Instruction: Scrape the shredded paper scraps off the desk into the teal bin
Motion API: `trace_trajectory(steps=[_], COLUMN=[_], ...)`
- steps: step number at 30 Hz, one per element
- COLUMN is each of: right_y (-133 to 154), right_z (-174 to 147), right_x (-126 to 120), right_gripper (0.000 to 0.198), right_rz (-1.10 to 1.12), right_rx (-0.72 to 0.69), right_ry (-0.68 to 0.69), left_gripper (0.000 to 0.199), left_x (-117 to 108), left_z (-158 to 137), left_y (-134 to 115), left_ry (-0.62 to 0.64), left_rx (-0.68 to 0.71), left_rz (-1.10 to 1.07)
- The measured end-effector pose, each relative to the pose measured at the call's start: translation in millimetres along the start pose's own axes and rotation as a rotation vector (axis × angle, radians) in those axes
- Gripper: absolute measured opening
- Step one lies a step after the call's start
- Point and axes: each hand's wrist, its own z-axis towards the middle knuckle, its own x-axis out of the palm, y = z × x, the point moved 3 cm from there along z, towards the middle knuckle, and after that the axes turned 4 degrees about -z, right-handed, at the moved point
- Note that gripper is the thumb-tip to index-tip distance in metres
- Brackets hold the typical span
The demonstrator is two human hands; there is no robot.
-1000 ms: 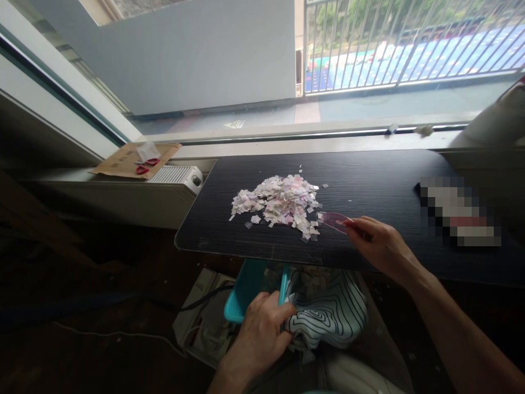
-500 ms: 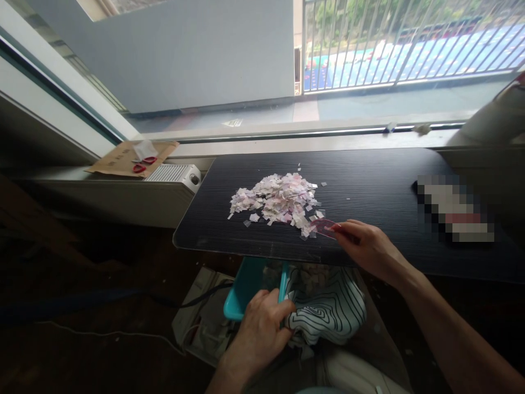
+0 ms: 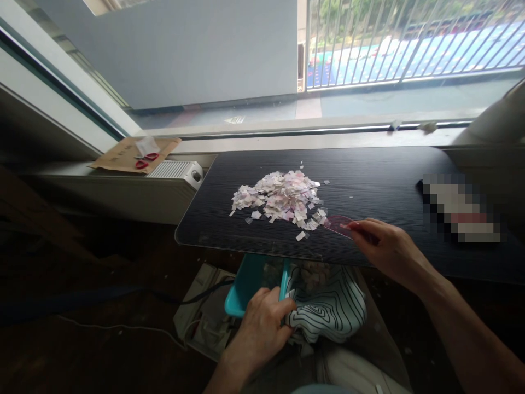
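A person's right hand point(image 3: 383, 244) pinches a thin, translucent pink plastic card point(image 3: 341, 225) at the near right edge of a loose heap of small white, pink and lilac paper-like squares point(image 3: 287, 194), spread left of centre on a black wood-grain table point(image 3: 369, 175) by a window. The card's far end meets the outlying squares; a few scraps lie apart from the heap, nearer the front edge.

The squares look feather-light, thin and likely to scatter at a breath or a quick sweep; some appear glossy and could slide or cling to the surface. Singly they would be awkward to pick up, so a broad, low push at the heap's edge seems the surer contact. The card looks light, stiff enough to push with yet slightly bendable, and probably slick; its near end, where thumb and fingers close on it, appears the natural place to hold it.

The right forearm reaches in from the lower right, wrist low over the table, the fingers folded snugly around the card. Below the table's front edge, the left hand point(image 3: 266, 318), back uppermost, is closed over the rim of a teal plastic bin point(image 3: 234, 302), beside a pale green cloth with curving black lines point(image 3: 330, 314). Whether its fingers also grip the cloth cannot be told.
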Motion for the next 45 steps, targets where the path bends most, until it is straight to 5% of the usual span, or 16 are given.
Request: trace_trajectory(steps=[11,20,41,45], right_y=[14.6,44.6,14.2,16.5], right_z=[2.3,11.1,-21.7,-26.1], right_x=[-0.8,23.2,-3.2,-2.9], right_gripper=[0.019,0.021,0.022,0.023], right_rz=[0.008,0.092,0.088,0.12], right_rx=[-0.061,-0.178,-0.09,-0.13], right_ry=[0.051,0.183,0.205,0.334], left_gripper=[0.012,0.017,0.01,0.01], left_x=[1.0,1.9,-4.0,-4.3], left_z=[0.2,-0.8,3.0,4.1], left_y=[0.7,2.5,-6.6,-7.6], left_ry=[-0.002,0.01,-0.042,-0.042], left_rx=[0.0,-0.004,0.04,0.043], left_rz=[0.015,0.036,0.003,0.003])
